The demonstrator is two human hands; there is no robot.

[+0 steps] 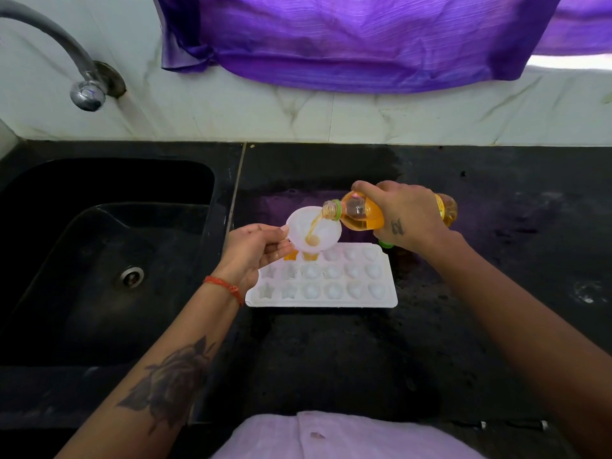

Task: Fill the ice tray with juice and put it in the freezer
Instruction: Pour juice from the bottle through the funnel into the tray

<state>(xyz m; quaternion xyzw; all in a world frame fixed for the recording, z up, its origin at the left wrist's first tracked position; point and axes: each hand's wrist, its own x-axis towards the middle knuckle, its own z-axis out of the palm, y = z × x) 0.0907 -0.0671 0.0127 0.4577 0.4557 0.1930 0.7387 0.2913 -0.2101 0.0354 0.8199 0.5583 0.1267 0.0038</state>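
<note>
A white ice tray [331, 301] with star and heart shaped cells lies on the black counter in front of me. My left hand [255, 251] pinches a white funnel [326, 231] by its rim and holds it over the tray's back-left cells. My right hand [409, 215] grips a juice bottle [362, 215], tipped to the left with its open neck over the funnel. A thin orange stream runs into the funnel. Two back-left cells hold orange juice; the other cells look white.
A black sink [99, 260] with a drain lies left of the tray, and a metal tap [86, 91] hangs above it. A purple cloth [347, 41] drapes over the white tiled wall behind. A green bottle cap [385, 244] lies by the tray's far right corner.
</note>
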